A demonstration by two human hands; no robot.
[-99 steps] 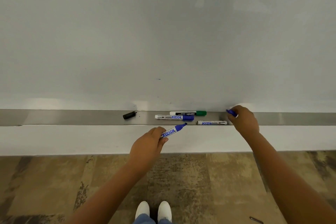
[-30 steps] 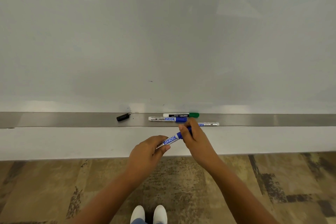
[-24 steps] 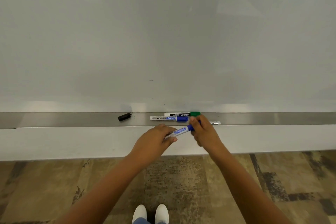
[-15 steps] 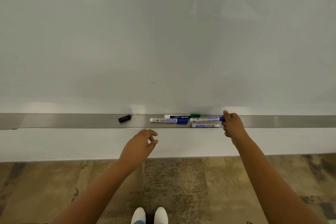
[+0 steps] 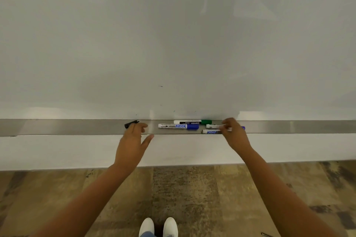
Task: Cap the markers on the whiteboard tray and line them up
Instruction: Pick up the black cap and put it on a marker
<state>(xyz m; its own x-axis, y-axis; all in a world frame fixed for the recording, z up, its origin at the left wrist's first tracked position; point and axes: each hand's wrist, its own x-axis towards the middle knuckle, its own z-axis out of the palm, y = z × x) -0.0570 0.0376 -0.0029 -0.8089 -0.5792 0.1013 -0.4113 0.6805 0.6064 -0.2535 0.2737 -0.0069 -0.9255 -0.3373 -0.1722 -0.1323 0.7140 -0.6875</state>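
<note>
Just now both hands reach the tray [image 5: 77, 127]: left hand [image 5: 133, 140] spread empty, right hand [image 5: 234, 134] pinching a blue marker [image 5: 213, 126]

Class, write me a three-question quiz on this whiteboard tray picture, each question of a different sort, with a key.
1. True or false: the green-capped marker lies at the back of the tray, nearest the board.
2. Which hand reaches for the loose black cap? A) left hand B) right hand
3. Fill in: the right hand rests on markers with ____ caps.

Key: 1 true; 2 A; 3 blue
</note>
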